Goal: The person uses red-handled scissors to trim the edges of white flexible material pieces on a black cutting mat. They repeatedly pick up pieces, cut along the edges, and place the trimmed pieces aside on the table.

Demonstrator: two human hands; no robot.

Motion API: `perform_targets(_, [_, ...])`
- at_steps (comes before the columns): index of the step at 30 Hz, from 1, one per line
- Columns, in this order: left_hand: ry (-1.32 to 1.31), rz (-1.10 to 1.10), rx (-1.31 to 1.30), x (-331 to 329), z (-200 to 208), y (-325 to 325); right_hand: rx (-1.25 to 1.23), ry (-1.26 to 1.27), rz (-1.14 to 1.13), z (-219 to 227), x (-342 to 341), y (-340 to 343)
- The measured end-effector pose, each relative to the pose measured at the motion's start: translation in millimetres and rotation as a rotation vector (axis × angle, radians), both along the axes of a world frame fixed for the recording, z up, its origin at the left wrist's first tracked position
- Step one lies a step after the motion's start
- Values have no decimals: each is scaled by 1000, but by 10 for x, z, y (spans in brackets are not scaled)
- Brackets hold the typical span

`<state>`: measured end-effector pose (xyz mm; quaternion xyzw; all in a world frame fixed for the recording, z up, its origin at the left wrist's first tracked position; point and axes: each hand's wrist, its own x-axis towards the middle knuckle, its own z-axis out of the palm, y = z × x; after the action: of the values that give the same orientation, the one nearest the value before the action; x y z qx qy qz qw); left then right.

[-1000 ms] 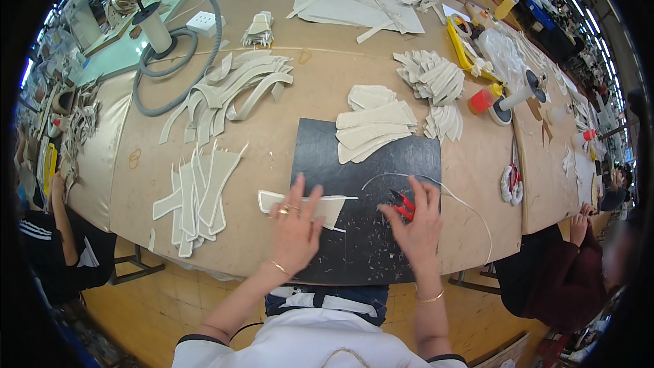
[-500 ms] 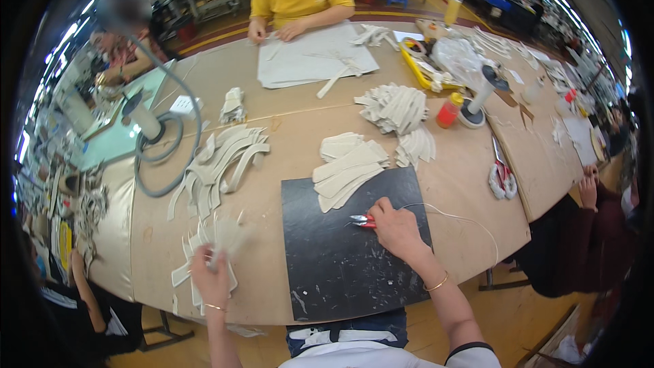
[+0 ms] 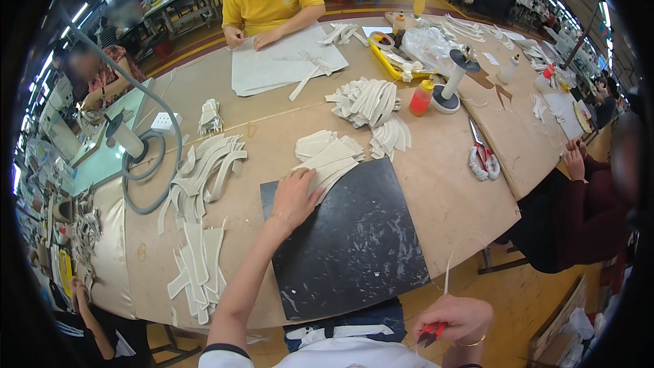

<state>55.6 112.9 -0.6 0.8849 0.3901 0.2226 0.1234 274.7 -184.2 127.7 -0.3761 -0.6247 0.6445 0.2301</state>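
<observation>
My left hand reaches across the black cutting mat, its fingers apart and resting on a fanned stack of cream cut pieces. Past the table's front edge, low at the right, my right hand is closed round small red-handled nippers. A thin white cord runs up from beside that hand toward the table. Left of the mat lies a loose pile of similar cream pieces, with curved cream strips beyond it.
Red-handled scissors, a red bottle with a yellow cap and a spool stand are on the right. A grey hose curves at the left. Across the table a person in yellow works over white sheets.
My left hand has left the loose pile on the left and moved to the stack by the mat. My right hand has drawn back from the mat to beyond the table edge, with the nippers.
</observation>
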Motion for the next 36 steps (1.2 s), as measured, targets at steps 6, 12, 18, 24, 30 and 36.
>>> perform_targets(6, [-52, -35, -110, 60, -97, 223, 345, -364, -193, -492, -363, 599])
perform_targets(12, [-154, -7, -98, 35, -148, 353, 606, -810, -332, -944, -550, 1813])
perform_targets(18, [-273, 59, -192, -57, -135, 467, 559, -818, -267, -1160, -619, 2161])
perform_targets(24, [-822, 272, -314, -460, 103, 646, 457, -875, -244, -1148, -648, 2131])
perform_targets(30, [-409, 239, -14, -517, 133, 517, 541, -759, -320, -1053, -684, 2063])
perform_targets(36, [-175, -123, -292, 17, 2, 291, 674, -781, -345, -643, -655, 1603])
